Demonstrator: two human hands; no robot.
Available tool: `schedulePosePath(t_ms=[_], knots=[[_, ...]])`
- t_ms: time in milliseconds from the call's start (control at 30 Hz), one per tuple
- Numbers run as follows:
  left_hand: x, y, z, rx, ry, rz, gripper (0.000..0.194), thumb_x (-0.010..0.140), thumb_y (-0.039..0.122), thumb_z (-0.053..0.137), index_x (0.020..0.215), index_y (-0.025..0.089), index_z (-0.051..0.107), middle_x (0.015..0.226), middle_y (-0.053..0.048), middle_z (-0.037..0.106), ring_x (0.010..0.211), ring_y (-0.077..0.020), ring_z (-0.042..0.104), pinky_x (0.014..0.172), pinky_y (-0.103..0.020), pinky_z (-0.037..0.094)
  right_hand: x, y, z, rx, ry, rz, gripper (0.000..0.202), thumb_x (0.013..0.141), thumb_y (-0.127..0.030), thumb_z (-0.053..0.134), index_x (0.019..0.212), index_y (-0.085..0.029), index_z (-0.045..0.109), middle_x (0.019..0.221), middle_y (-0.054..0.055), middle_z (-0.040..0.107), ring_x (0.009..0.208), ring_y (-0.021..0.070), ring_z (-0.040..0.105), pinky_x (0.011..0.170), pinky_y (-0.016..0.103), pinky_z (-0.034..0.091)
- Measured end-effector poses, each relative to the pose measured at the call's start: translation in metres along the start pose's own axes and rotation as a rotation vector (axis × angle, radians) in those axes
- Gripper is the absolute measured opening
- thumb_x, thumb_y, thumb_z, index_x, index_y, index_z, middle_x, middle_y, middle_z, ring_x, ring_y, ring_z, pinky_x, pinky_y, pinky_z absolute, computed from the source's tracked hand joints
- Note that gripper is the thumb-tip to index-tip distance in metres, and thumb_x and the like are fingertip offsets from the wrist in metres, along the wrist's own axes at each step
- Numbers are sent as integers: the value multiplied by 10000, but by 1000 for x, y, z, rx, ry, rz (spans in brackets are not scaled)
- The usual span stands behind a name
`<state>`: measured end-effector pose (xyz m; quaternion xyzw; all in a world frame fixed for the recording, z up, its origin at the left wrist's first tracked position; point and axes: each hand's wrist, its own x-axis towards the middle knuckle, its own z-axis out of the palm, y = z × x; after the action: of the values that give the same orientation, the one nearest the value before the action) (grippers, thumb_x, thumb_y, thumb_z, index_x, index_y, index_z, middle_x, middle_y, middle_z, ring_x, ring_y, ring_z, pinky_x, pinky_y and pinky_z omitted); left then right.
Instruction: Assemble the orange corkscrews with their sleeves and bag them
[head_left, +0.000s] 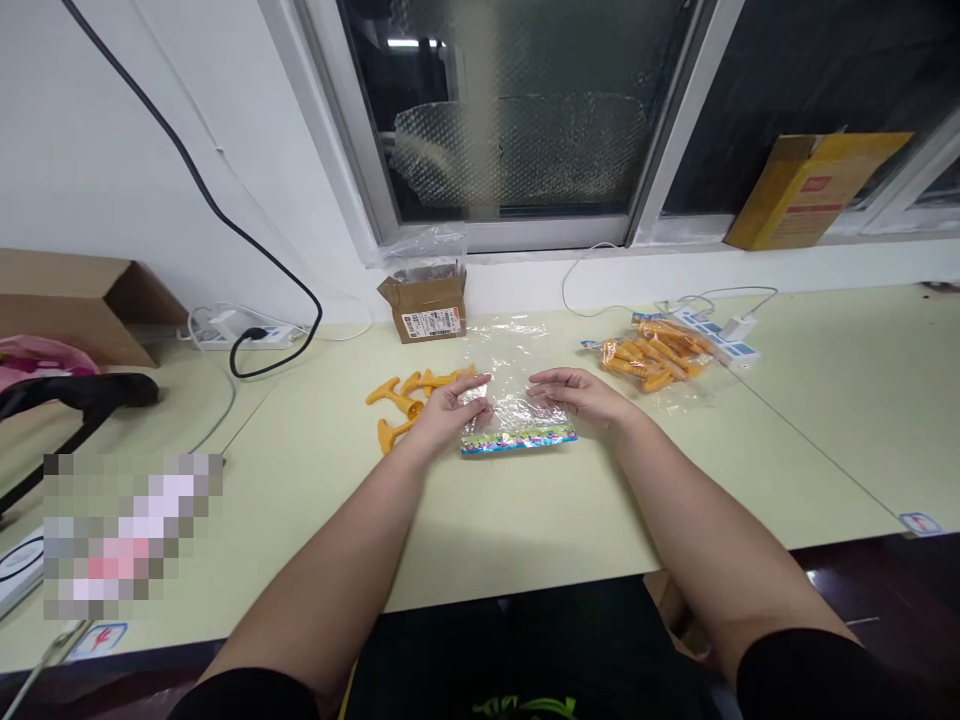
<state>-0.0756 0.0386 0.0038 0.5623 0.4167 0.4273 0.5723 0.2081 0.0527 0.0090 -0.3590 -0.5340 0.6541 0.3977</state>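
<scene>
A clear plastic bag (506, 405) with a blue and green printed strip along its near edge lies on the table between my hands. My left hand (448, 408) is at the bag's left side, thumb and fingers apart and touching the film. On the right side, my right hand (581, 393) has its fingers stretched out against the film, open. Several orange T-shaped plastic pieces (397, 400) lie loose just left of my left hand, partly hidden by it. To the right is a clear bag packed with orange pieces (656, 355).
A small open cardboard box (427, 308) with clear plastic inside stands by the wall. Power strips (712, 335) and white cables lie at the back. A black cable (202, 185) hangs at the left, near a larger carton (67, 300). A yellow box (817, 190) leans on the window.
</scene>
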Motion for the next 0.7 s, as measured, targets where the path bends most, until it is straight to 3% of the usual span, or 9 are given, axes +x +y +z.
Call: schedulePosePath(t_ms=[100,200,367,433,600,700], knots=[[1,4,-2,-14,57,39,689,807,374,833,1444,244,603,1281,-108,702,999,-266,738,1009,-532,576,2,-1,-3,6,79,9,302,733,-292,847,1016,-202,793,994,71,794,857,166,724,848,312,574],[0,6,-2,-49,61,38,784,800,333,843,1512,274,521,1495,-111,554,1067,-259,730,982,-474,610,3,-2,-3,35,150,-25,308,728,-284,855,1016,-213,771,976,59,791,839,154,723,823,297,580],[1,3,-1,-114,69,29,970,765,287,864,1597,310,368,1629,-108,394,1185,-279,676,944,-438,622,-3,-2,0,-12,-56,77,554,726,-276,875,1244,-277,677,925,10,756,817,158,722,761,294,599],[3,1,-1,-92,89,64,1006,756,280,868,1612,291,341,1652,-117,356,1176,-265,666,936,-407,618,-3,-2,-1,-45,-85,107,504,721,-293,877,1189,-247,698,830,-5,717,740,146,701,726,296,606],[2,-1,-2,16,99,146,1093,766,262,847,1644,365,203,1725,-103,173,981,-149,689,877,-329,617,0,-3,-10,-109,54,78,290,694,-290,845,942,-177,746,774,-1,674,605,88,597,641,252,563],[0,1,-1,14,104,156,1089,773,264,837,1644,385,196,1711,-119,215,1046,-195,705,858,-328,621,2,-3,-16,-226,87,62,125,695,-236,743,801,-171,724,702,-16,642,571,79,549,577,213,497]])
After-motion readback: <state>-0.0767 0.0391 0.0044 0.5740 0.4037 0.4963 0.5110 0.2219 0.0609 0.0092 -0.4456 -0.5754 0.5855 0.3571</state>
